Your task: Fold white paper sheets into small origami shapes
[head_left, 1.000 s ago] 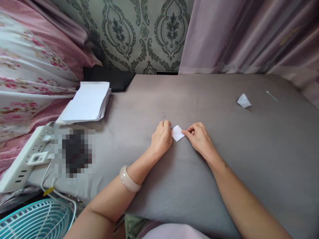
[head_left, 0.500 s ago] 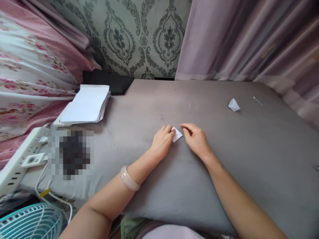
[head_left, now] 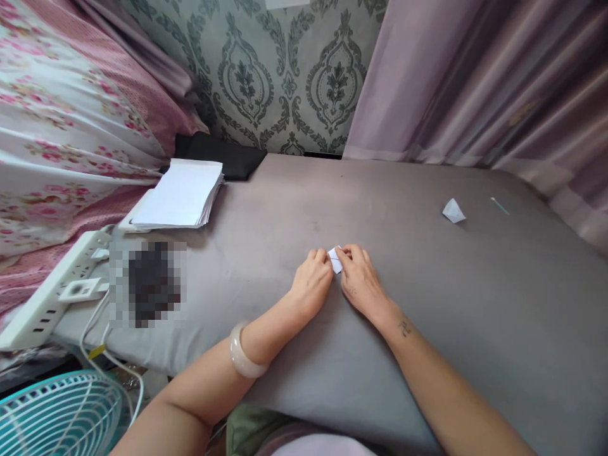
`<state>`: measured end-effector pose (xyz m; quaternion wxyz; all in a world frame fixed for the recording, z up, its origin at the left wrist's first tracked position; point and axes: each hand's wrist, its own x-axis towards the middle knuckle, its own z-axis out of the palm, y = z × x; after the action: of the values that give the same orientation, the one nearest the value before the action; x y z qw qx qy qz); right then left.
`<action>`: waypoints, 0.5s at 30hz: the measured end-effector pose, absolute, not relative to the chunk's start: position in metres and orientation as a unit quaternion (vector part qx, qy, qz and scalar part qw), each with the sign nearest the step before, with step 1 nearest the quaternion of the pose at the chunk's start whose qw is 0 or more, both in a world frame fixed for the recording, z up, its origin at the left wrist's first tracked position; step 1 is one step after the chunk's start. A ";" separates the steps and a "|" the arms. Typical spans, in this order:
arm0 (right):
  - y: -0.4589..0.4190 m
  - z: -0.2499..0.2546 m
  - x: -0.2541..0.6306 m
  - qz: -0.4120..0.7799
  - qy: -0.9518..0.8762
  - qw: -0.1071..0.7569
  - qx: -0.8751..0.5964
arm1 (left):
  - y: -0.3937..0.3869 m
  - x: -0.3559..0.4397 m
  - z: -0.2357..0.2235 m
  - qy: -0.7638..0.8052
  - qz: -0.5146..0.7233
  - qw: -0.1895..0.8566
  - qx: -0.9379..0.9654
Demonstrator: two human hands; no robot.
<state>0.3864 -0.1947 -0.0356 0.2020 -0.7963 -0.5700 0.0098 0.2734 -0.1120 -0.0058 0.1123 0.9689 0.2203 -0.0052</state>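
A small folded piece of white paper (head_left: 335, 260) lies low over the grey cloth-covered surface (head_left: 294, 209), between my two hands. My left hand (head_left: 313, 278) has its fingers closed on the paper's left side. On the right side, my right hand (head_left: 358, 272) grips it too, thumb and fingertips over the edge. A crease line runs across the visible part, while both ends are hidden under my fingers. Further off to the right sits another folded white paper piece (head_left: 453, 211), standing up in a pointed shape.
A stack of white paper (head_left: 178, 193) lies at the back left, with a black flat item (head_left: 228, 155) behind it. Along the left edge are a power strip (head_left: 57, 288) with cables and a blurred dark object (head_left: 154, 284). A cotton swab (head_left: 500, 206) lies far right. Below left is a teal fan (head_left: 61, 411).
My right hand let go of the folded paper's right side half a second ago and now holds it again, closer to my left hand. My left hand has stayed on the paper.
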 end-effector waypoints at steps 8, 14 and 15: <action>-0.184 -0.026 0.396 0.042 -0.565 0.206 -0.798 | -0.105 0.275 -0.016 0.237 0.055 0.117 0.963; -0.180 -0.029 0.408 0.075 -0.523 0.292 -0.797 | -0.088 0.279 -0.025 0.302 0.137 0.250 0.910; -0.180 -0.032 0.409 0.074 -0.515 0.312 -0.795 | -0.085 0.281 -0.026 0.315 0.144 0.275 0.897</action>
<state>0.4088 -0.1796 -0.0317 0.3117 -0.7952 -0.5148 0.0742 0.2807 -0.0848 -0.0260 0.2747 0.8971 0.3146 0.1443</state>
